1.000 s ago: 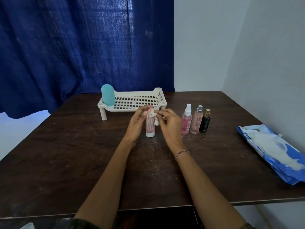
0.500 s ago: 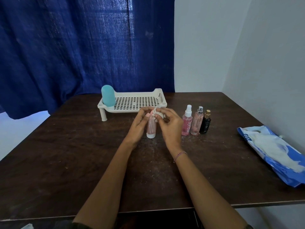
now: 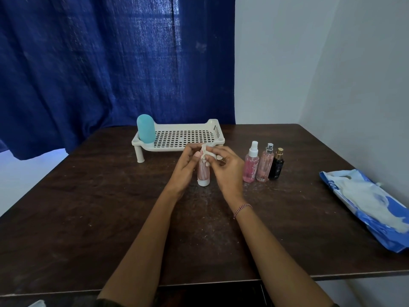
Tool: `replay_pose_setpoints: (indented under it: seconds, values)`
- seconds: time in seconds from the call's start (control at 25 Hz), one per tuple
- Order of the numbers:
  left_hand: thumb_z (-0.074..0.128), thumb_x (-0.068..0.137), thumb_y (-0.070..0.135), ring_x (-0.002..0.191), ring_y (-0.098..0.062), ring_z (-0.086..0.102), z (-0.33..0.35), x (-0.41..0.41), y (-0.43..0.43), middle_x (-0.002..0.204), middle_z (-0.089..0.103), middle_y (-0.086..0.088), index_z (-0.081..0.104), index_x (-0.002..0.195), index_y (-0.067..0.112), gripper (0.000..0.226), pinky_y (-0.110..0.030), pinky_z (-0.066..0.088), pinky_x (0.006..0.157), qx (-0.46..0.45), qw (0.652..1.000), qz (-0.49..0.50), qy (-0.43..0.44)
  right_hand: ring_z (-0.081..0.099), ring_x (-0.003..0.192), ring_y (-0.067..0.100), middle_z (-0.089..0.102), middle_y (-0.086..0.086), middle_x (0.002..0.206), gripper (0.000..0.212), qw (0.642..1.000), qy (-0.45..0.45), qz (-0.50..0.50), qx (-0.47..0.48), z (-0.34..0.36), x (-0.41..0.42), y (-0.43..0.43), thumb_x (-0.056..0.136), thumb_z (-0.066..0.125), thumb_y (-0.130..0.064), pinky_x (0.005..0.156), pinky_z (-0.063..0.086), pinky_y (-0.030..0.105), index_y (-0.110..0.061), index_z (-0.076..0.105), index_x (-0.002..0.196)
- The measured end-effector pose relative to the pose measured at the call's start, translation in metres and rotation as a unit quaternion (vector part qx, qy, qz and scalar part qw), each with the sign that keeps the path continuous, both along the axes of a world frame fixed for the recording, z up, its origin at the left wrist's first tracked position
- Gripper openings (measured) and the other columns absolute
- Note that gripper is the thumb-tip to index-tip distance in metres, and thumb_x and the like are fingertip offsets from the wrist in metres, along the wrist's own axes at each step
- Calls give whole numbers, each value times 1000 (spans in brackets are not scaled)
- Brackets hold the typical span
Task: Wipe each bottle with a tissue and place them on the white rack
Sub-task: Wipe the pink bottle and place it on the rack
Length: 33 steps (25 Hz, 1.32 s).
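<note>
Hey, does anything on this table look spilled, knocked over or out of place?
Nothing is tipped or spilled. The only oddities: pale dusty smears across the middle of the table, and the blue tissue pack lying open, its tissues bulging out.

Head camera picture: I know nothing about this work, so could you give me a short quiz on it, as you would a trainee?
1. True or false: the white rack holds two bottles.
2. Which bottle stands nearest the tissue pack? A) black bottle B) teal bottle C) white-capped spray bottle
3. What does the right hand hold against the top of the pink bottle that the left hand grips?

Key: 1. False, it holds one. 2. A. 3. A tissue.
</note>
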State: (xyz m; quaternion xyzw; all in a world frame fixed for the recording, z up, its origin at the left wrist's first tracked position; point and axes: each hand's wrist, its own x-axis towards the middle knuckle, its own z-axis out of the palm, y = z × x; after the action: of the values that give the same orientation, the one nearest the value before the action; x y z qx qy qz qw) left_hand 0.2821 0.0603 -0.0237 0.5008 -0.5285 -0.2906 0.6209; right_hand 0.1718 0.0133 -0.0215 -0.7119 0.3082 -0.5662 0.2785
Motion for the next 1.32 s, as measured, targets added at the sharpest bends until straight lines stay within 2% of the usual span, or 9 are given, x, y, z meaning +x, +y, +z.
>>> replay_pose_setpoints:
  seconds: [0.24,0.4,0.52,0.72,0.88,1.0,1.08,1.2,1.32]
  values:
    - [38,101,16,114,-6,55,-5,2,-2,121,56,1,47,115,16,17,-21,47,95,7,1000,-15,9,55,96,-4,65,-6,99,23,1000,-24,12,-15,2,-2,2,74,74,-7,84,50,14,-8,72,97]
    - [36,102,14,111,5,52,-3,1,-3,125,52,5,46,127,12,28,-10,45,88,-10,1000,19,-8,62,90,2,70,-4,96,21,999,22,8,-29,0,-4,1,72,77,-8,81,53,20,-10,74,93]
    - [36,102,17,114,7,51,-6,5,-6,127,52,5,47,132,13,32,-10,44,91,-20,999,32,-37,62,89,5,71,2,97,21,999,31,-24,-21,-2,-3,-1,74,75,-6,82,54,25,-9,73,94]
    - [40,101,14,119,0,52,-11,9,-11,130,54,2,49,131,13,32,-14,45,92,-29,998,36,-44,55,94,-2,69,3,102,22,997,30,-9,-76,-2,-2,4,78,71,-5,85,46,9,-8,71,100]
    - [41,100,14,125,-6,48,-11,10,-11,133,54,1,54,127,19,30,-18,43,100,-48,997,43,-50,62,91,5,70,1,99,20,994,63,2,-92,-6,-5,4,76,73,-10,81,54,23,-10,73,97]
    - [46,99,19,121,-6,51,-10,10,-12,130,56,-1,58,124,19,27,-17,45,97,-44,996,59,-42,63,86,9,71,-3,95,18,987,105,-47,-111,-9,-6,4,75,75,-15,73,56,29,-14,74,94]
    - [47,99,15,121,-8,51,-12,11,-13,130,57,-4,58,124,16,27,-14,45,94,-54,995,63,-57,62,88,11,71,-2,95,19,986,97,-63,-122,-9,-5,4,74,75,-13,76,55,29,-14,74,94]
    - [49,97,9,118,-7,52,-12,11,-15,129,58,-6,59,124,13,29,-13,45,91,-67,994,62,-67,63,89,10,69,1,97,19,991,69,-39,-103,-8,-6,4,75,75,-10,78,55,30,-10,73,94]
    - [54,95,13,114,-5,57,-11,9,-14,126,60,-1,61,123,13,29,-15,48,87,-66,995,65,-38,64,86,9,69,2,95,18,992,84,-17,-88,-10,-10,3,75,75,-10,77,56,29,-9,73,93]
